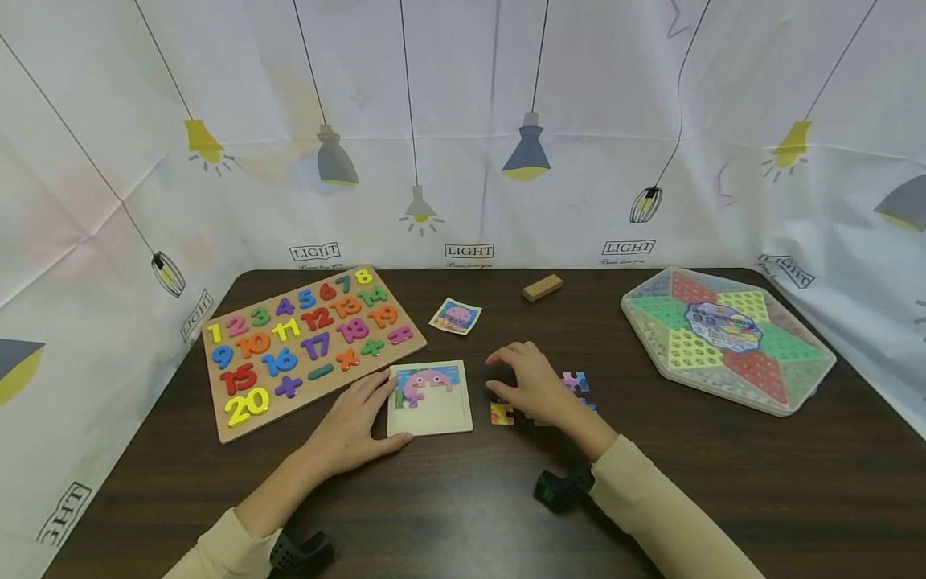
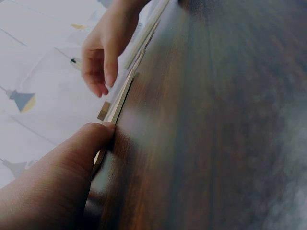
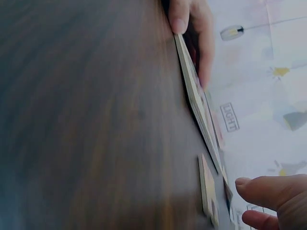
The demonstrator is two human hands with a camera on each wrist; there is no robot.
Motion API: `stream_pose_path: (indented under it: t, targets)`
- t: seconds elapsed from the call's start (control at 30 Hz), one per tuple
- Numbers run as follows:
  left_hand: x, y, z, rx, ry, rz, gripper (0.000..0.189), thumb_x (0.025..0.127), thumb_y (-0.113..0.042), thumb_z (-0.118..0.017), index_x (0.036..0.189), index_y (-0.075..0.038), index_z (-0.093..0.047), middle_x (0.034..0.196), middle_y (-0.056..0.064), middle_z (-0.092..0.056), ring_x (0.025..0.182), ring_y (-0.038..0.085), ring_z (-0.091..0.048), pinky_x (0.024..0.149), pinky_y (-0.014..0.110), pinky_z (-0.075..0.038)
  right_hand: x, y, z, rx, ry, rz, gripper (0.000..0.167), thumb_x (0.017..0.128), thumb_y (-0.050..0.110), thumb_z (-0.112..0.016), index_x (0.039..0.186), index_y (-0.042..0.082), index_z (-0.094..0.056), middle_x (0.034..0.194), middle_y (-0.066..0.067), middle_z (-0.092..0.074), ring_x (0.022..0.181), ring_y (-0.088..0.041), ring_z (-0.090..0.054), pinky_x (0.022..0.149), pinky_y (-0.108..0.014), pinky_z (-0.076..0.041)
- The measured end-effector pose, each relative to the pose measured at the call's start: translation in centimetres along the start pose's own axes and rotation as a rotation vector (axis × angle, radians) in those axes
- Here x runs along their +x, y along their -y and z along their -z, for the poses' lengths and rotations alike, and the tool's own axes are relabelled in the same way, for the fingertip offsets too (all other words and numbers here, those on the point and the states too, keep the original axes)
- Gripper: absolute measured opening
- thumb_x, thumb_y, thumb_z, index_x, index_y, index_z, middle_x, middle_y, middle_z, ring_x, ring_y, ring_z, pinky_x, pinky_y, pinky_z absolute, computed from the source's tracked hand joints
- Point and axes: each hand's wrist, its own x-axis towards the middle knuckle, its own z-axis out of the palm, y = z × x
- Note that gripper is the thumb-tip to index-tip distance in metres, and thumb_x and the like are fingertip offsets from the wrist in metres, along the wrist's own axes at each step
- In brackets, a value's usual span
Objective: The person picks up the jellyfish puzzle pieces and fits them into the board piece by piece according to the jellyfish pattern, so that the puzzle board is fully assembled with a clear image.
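Observation:
A small pale jigsaw tray [image 1: 430, 424] lies in the middle of the table, its upper part filled with a pink cartoon animal on blue. My left hand [image 1: 354, 426] rests at the tray's left side, thumb by the lower corner and fingers at the upper one; the left wrist view shows the thumb [image 2: 98, 134] against the edge. To the right of the tray, my right hand [image 1: 531, 384] hovers over loose jigsaw pieces with relaxed fingers and nothing between them. A yellow piece [image 1: 501, 414] and a pink-and-blue piece [image 1: 575, 381] show around it; others are partly hidden beneath it.
A wooden number board [image 1: 289, 402] sits at the left, its corner near the tray. Behind the tray lie a small picture card [image 1: 456, 316] and a wooden block [image 1: 542, 288]. A hexagonal game box [image 1: 723, 342] is at the right. A printed curtain [image 1: 463, 121] hangs behind the table.

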Motion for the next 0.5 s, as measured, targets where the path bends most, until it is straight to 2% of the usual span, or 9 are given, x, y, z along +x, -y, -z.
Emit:
stream_pose_path:
  t: [0.23, 0.5]
  targets:
    - [0.1, 0.0, 0.0, -0.011, 0.004, 0.008, 0.089, 0.077, -0.064, -0.057, 0.139, -0.004, -0.038, 0.145, 0.011, -0.031, 0.132, 0.029, -0.027, 0.103, 0.050, -0.026, -1.1, -1.6, 1.0, -0.058, -0.006, -0.041, 0.028, 0.081, 0.020, -0.070, 0.104, 0.007, -0.065, 0.102, -0.009, -0.062, 0.091, -0.026, -0.050, 0.074, -0.044, -0.041]
    - [0.1, 0.0, -0.1, -0.016, 0.021, 0.032, 0.088, 0.077, -0.065, -0.055, 0.140, -0.006, -0.037, 0.146, 0.010, -0.030, 0.133, 0.028, -0.026, 0.104, 0.050, -0.025, -2.3, -3.2, 1.9, -0.052, 0.013, -0.088, 0.028, 0.082, 0.022, -0.069, 0.105, 0.006, -0.065, 0.103, -0.010, -0.061, 0.091, -0.027, -0.047, 0.072, -0.044, -0.038]
